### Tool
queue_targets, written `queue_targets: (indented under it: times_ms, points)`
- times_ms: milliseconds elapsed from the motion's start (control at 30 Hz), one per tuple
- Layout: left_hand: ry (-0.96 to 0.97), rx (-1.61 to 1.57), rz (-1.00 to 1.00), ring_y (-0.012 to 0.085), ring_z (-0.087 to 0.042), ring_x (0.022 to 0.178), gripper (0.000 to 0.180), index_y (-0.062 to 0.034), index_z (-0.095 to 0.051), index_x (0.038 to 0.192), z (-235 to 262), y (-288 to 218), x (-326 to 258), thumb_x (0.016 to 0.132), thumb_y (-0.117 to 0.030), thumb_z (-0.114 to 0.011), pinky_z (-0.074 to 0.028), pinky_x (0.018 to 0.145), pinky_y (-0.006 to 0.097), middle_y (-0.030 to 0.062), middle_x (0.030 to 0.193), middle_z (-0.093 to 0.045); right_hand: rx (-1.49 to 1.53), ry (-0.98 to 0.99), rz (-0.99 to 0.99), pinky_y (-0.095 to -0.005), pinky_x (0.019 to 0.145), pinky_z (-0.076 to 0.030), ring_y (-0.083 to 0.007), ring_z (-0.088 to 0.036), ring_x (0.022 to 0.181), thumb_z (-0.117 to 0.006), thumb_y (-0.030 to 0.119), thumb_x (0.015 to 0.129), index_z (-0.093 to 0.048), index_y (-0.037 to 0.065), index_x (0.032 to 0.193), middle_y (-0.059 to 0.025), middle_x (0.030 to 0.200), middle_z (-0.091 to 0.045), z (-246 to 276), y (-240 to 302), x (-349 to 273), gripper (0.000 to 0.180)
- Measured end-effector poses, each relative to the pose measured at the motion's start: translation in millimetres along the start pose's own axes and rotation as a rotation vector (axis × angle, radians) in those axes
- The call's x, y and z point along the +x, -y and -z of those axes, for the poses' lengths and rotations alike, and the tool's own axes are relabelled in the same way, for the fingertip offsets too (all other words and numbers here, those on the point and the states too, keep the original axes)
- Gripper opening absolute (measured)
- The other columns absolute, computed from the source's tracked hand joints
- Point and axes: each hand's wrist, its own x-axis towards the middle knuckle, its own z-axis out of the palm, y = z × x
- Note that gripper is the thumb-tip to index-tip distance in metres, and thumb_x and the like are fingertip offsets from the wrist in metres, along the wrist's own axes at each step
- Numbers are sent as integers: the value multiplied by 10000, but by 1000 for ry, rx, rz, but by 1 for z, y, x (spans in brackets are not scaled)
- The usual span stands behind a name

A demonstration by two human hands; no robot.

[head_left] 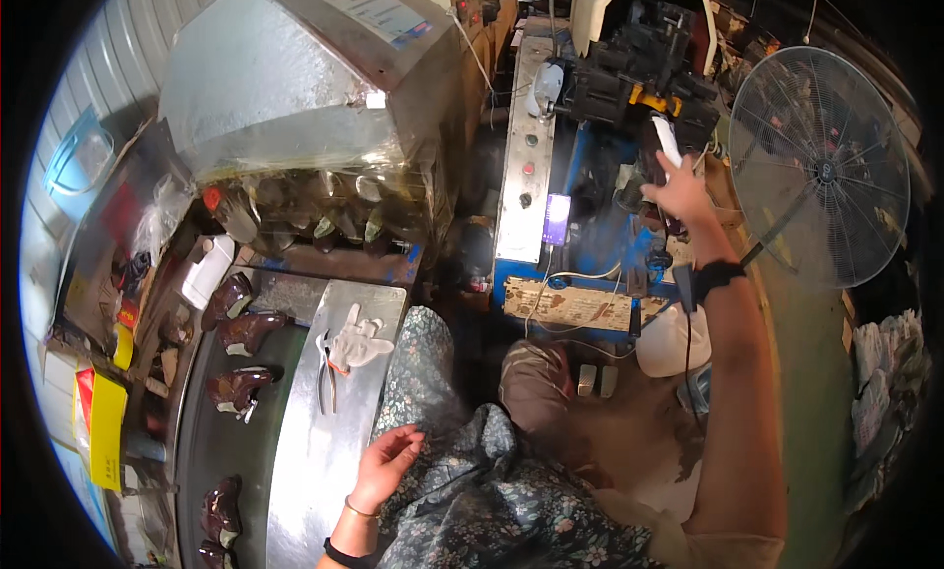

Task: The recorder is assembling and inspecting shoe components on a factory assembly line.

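My right hand (680,193) reaches out to the machine at the far right, thumb and fingers apart. Its fingertips are at a white strip-like piece (667,136) that lies along a dark part below the machine's black clamping head (629,87); whether they press on it I cannot tell. Over my lap, my left hand (388,466) is closed loosely, fingers curled toward the thumb and nothing visible in them. Left of it, on a metal plate, lie pliers (326,374) with a pale work glove (360,341) beside them.
Several dark red glossy shoe uppers (241,387) stand on a dark belt (258,441) at the left. Behind it rises a metal hood (265,67). A control panel with buttons (529,156) runs up the blue machine. A large caged fan (824,166) stands at the right.
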Motion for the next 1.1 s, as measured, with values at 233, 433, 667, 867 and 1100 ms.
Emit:
queue_targets:
  times_ms: [233, 433, 667, 867, 1100]
  points:
    - [21, 21, 30, 145, -609, 1002, 301, 11, -545, 1219, -7, -8, 10, 922, -20, -587, -481, 885, 272, 64, 1089, -657, -71, -134, 15, -522, 989, -419, -532, -393, 1208, -668, 412, 773, -437, 342, 1404, -200, 1507, -282, -14, -5, -15, 675]
    - [-198, 119, 9, 94, -585, 950, 261, -21, -626, 1138, 64, 13, 46, 891, -103, -647, -473, 826, 244, 21, 1009, -658, 69, -163, 210, -423, 845, -518, -319, -645, 909, -647, 366, 724, -531, 289, 1335, -213, 1215, -539, -24, 17, 19, 626]
    - [-945, -62, -17, 165, -590, 854, 555, 91, -519, 1231, 200, 10, 179, 775, -177, -687, -477, 725, 283, 139, 1034, -618, -188, -50, 100, -431, 1050, -352, -411, -429, 1278, -598, 414, 796, -319, 393, 1449, -253, 1486, -289, -48, -69, 129, 711]
    - [-1231, 96, 238, 333, -571, 1143, 760, 125, -439, 1287, 288, -11, 255, 725, -298, -725, -458, 941, 378, 242, 1219, -586, -307, -183, 160, -482, 1046, -345, -455, -410, 1269, -534, 357, 874, -291, 325, 1468, -244, 1479, -302, -52, -59, 137, 643]
    - [-1323, -194, 213, 208, -590, 914, 357, 64, -614, 1032, 315, 0, 288, 772, -170, -683, -499, 731, 386, 140, 1058, -641, -12, 4, 772, -430, 1063, -356, -364, -475, 1246, -620, -13, 779, -573, -16, 1209, -219, 1324, -512, -110, 64, -48, 432]
